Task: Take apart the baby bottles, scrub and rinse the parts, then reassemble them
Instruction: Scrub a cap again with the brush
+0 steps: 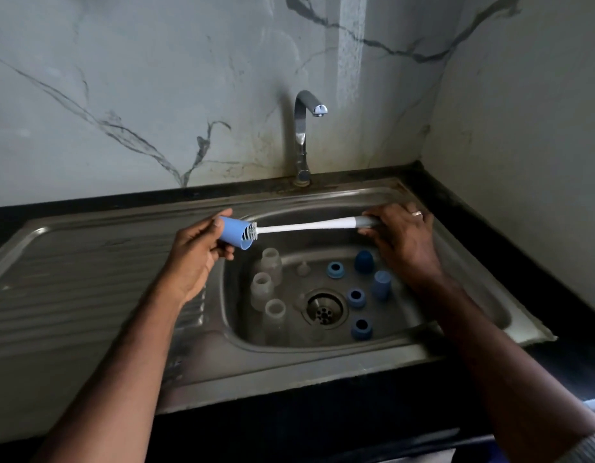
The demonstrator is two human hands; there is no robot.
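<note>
Scrubbing the blue cap (235,234) over the sink (456,339), I hold it sideways in my left hand (197,259), fingers curled round it. My right hand (401,240) grips the brush (302,227) by its grey handle end, bristles partly inside. I should twist the brush so the bristles reach the closed end. Bottles (267,285) and rings (356,297) wait in the basin.
</note>
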